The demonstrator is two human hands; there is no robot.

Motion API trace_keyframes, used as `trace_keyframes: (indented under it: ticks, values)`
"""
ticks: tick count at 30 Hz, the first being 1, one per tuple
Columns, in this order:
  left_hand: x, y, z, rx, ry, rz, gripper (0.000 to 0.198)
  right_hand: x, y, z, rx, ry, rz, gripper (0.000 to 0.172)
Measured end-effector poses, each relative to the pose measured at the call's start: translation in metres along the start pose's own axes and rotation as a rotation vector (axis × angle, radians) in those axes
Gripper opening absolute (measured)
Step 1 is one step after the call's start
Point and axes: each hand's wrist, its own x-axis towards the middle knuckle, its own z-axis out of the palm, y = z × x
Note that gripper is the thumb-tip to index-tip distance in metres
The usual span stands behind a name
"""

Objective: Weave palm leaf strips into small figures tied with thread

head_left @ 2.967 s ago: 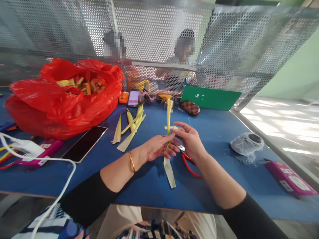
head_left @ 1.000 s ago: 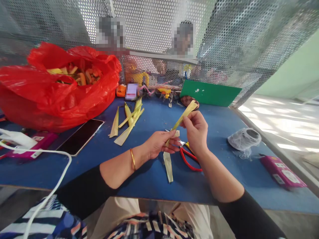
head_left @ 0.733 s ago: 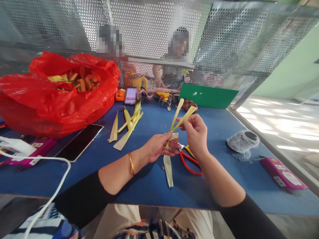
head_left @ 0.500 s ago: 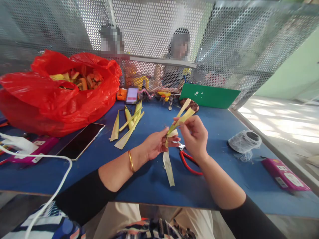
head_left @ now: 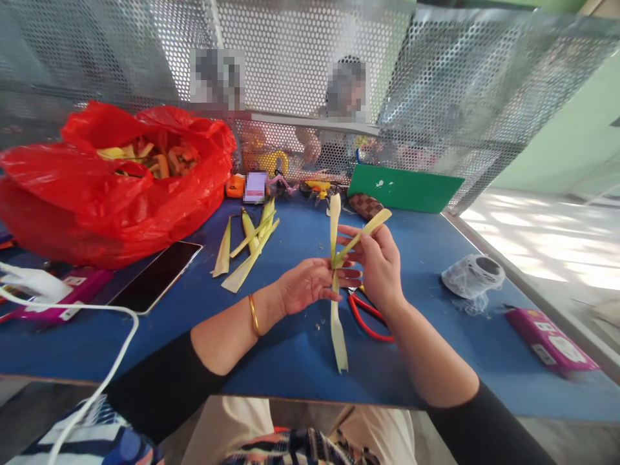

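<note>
Both hands work pale yellow-green leaf strips (head_left: 335, 284) above the blue table (head_left: 271, 349). My left hand (head_left: 310, 285) pinches the strips where they cross, its fingers closed on them. One long strip runs upright through that pinch and hangs down to the table's front. My right hand (head_left: 378, 261) grips a second strip that slants up to the right. Red-handled scissors (head_left: 364, 313) lie on the table under my right wrist.
A red plastic bag (head_left: 111, 187) of yellow and orange pieces fills the left. Loose leaf strips (head_left: 247, 245) lie mid-table beside a dark tablet (head_left: 155, 278). A spool of thin thread (head_left: 472, 274), pink cases (head_left: 552, 332) and a green board (head_left: 402, 188) sit right; people sit behind the mesh screen.
The long strip has swung upright. My right hand has bent the second strip across it and drawn in close to the left hand's pinch. The scissors stayed where they were.
</note>
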Motion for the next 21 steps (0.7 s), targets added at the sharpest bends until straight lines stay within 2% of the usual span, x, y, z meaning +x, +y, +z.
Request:
trace_keyframes:
  ticks: [3,7,9,13,17,21]
  values:
    - [-0.001,0.002,0.003,-0.029,0.041,-0.057,0.027,0.003,0.001,-0.004,-0.047,-0.041,-0.08,0.011]
    - [-0.001,0.007,0.005,-0.04,0.175,-0.063,0.028,0.001,0.001,-0.008,-0.166,-0.121,-0.281,0.004]
    - [-0.001,0.008,0.006,-0.036,0.236,-0.051,0.022,-0.003,-0.001,-0.009,-0.219,-0.217,-0.402,0.005]
    - [-0.001,0.007,0.007,-0.021,0.293,-0.008,0.009,-0.014,-0.004,-0.007,-0.412,-0.48,-0.753,0.011]
    - [-0.001,0.008,0.009,0.012,0.353,0.014,0.03,-0.023,-0.001,0.0,-0.697,-0.744,-1.04,0.015]
    - [-0.001,0.011,0.008,0.064,0.418,0.004,0.037,-0.029,0.005,0.008,-0.902,-0.872,-1.199,0.021]
